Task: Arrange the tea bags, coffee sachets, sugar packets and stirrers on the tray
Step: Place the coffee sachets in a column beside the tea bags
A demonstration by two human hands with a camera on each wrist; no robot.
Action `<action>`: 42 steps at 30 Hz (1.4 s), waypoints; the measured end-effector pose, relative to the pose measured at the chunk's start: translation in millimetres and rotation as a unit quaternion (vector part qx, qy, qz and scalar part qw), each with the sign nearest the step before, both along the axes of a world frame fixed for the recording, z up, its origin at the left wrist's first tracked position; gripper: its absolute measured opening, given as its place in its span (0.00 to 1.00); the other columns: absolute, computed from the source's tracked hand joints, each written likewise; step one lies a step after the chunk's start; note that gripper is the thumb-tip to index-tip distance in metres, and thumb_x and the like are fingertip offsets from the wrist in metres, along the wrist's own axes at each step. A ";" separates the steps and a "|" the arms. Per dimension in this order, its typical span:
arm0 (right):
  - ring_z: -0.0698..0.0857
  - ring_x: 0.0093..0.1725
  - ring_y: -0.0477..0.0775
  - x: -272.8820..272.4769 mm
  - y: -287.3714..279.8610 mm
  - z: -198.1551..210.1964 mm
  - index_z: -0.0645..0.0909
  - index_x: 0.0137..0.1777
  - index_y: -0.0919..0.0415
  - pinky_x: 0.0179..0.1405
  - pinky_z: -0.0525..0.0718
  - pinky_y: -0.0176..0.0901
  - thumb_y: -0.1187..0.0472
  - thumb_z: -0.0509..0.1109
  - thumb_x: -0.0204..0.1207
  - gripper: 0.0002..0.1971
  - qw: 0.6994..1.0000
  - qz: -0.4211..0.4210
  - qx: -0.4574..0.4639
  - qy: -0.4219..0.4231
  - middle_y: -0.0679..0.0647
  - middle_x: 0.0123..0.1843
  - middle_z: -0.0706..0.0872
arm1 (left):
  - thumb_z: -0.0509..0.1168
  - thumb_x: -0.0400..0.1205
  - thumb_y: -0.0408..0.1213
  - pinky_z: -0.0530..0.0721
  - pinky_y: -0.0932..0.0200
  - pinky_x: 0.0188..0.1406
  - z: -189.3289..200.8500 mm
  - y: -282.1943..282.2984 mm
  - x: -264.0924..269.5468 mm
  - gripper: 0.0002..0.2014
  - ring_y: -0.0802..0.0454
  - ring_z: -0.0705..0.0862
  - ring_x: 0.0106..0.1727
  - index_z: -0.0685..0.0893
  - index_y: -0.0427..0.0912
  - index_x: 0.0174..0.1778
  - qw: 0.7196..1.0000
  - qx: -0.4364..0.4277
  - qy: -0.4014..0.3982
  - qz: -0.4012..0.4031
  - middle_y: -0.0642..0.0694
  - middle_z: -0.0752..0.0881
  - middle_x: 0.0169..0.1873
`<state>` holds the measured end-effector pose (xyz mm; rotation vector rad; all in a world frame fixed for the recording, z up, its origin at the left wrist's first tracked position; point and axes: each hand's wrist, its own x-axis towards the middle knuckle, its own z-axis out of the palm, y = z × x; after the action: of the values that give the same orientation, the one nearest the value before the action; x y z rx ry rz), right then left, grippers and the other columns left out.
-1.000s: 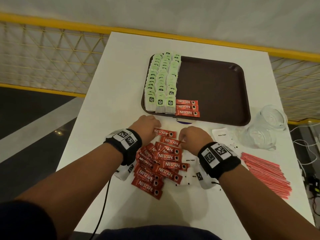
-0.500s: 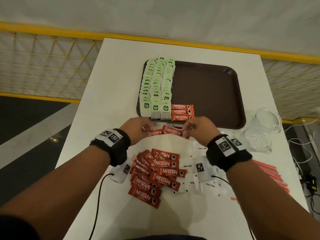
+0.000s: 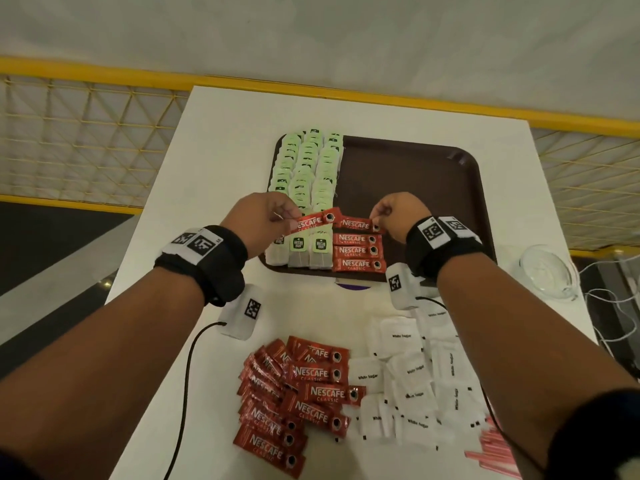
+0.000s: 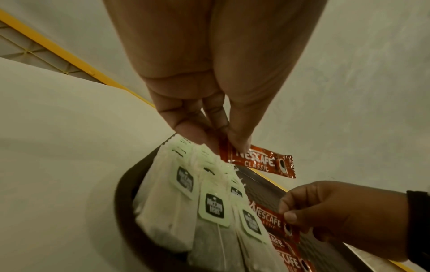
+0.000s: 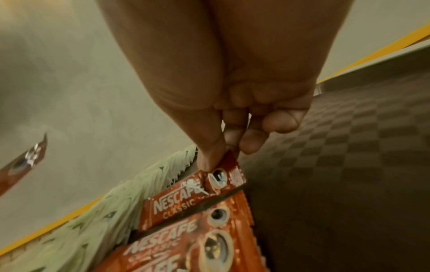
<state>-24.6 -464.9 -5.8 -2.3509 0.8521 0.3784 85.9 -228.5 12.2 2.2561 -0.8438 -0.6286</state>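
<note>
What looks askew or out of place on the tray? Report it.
Only the coffee sachet pinched in the left hand: it hangs tilted above the tea bags, not flat in the sachet column. The right hand sets its sachet square.

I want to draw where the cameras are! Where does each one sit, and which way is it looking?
Head: on the person's head, looking down at the white table, dark brown plastic tray and both forearms and hands.
Left wrist: on the left wrist, looking along the left hand, which pinches a red Nescafe coffee sachet; the right hand shows too.
Right wrist: on the right wrist, looking along the right hand, which pinches another red sachet over the tray.
All three share the green-tagged tea bags.
</note>
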 end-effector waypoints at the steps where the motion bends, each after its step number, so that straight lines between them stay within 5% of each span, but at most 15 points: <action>1: 0.86 0.50 0.53 3.7 -0.9 -2.2 0.82 0.41 0.52 0.54 0.84 0.48 0.62 0.69 0.80 0.06 1.000 0.007 0.001 0.014 0.52 0.49 0.88 | 0.71 0.81 0.37 0.77 0.67 0.42 -0.4 -3.3 3.0 0.05 0.53 0.86 0.46 0.88 0.47 0.51 1.000 0.002 -0.002 0.002 0.52 0.88 0.45; 4: 0.83 0.52 0.53 11.8 -3.5 -4.4 0.82 0.43 0.52 0.52 0.80 0.46 0.61 0.69 0.80 0.05 0.998 0.030 0.000 0.057 0.52 0.54 0.86 | 0.70 0.81 0.36 0.80 0.62 0.45 -1.5 -12.5 9.4 0.04 0.54 0.87 0.44 0.88 0.48 0.50 1.000 0.004 -0.005 0.003 0.54 0.88 0.42; 10: 0.82 0.62 0.56 7.4 -8.1 2.4 0.84 0.59 0.57 0.66 0.79 0.52 0.59 0.67 0.82 0.09 0.999 0.008 0.026 0.021 0.55 0.62 0.84 | 0.70 0.81 0.37 0.81 0.55 0.54 -3.7 -33.6 10.7 0.05 0.52 0.85 0.48 0.89 0.48 0.50 1.000 0.008 -0.002 -0.008 0.52 0.88 0.45; 13: 0.83 0.49 0.49 -3.0 -3.7 15.5 0.85 0.57 0.57 0.53 0.81 0.44 0.51 0.62 0.85 0.14 0.981 -0.074 0.106 -0.145 0.53 0.53 0.87 | 0.70 0.82 0.36 0.80 0.59 0.50 -3.0 -46.3 8.5 0.05 0.55 0.84 0.46 0.89 0.47 0.50 1.000 0.010 -0.009 -0.017 0.52 0.88 0.44; 17: 0.83 0.39 0.45 -9.6 2.4 26.6 0.85 0.54 0.57 0.36 0.80 0.33 0.54 0.68 0.82 0.09 0.964 -0.062 0.197 -0.169 0.51 0.48 0.89 | 0.69 0.82 0.37 0.80 0.59 0.51 -2.9 -62.7 7.4 0.05 0.58 0.82 0.43 0.89 0.48 0.50 0.999 0.019 -0.010 -0.027 0.55 0.86 0.41; 23: 0.82 0.36 0.42 -17.6 -10.4 8.2 0.85 0.52 0.55 0.35 0.79 0.33 0.60 0.70 0.80 0.04 0.957 -0.153 0.151 -0.197 0.51 0.47 0.88 | 0.66 0.84 0.44 0.74 0.61 0.52 0.9 -65.1 2.8 0.10 0.58 0.81 0.54 0.85 0.48 0.60 0.999 -0.014 -0.038 0.000 0.56 0.81 0.54; 29: 0.82 0.43 0.46 -13.4 -14.1 -12.2 0.84 0.51 0.52 0.38 0.76 0.35 0.58 0.70 0.80 0.03 0.975 -0.153 0.115 -0.115 0.50 0.51 0.87 | 0.66 0.84 0.44 0.75 0.62 0.48 -0.6 -44.4 2.0 0.08 0.56 0.83 0.51 0.85 0.48 0.55 0.998 -0.022 -0.051 0.017 0.53 0.82 0.56; 33: 0.82 0.45 0.45 -6.6 -9.4 -17.0 0.84 0.49 0.51 0.49 0.78 0.43 0.58 0.72 0.79 0.01 0.980 -0.148 0.093 -0.099 0.49 0.51 0.86 | 0.66 0.84 0.43 0.75 0.62 0.47 0.6 -30.8 0.4 0.07 0.55 0.82 0.49 0.86 0.48 0.53 0.999 -0.018 -0.044 0.019 0.51 0.84 0.53; 42: 0.83 0.50 0.51 -14.4 7.1 -2.2 0.83 0.55 0.53 0.46 0.77 0.43 0.55 0.73 0.77 0.08 0.986 -0.141 0.001 -0.083 0.49 0.49 0.84 | 0.65 0.84 0.42 0.78 0.61 0.46 6.2 8.6 -14.2 0.04 0.56 0.81 0.45 0.85 0.50 0.49 1.000 -0.004 -0.027 -0.012 0.54 0.84 0.48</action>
<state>-39.0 -457.8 -8.0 -2.1824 1.0830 0.0639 71.7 -219.9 18.4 2.2670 -0.8989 -0.5773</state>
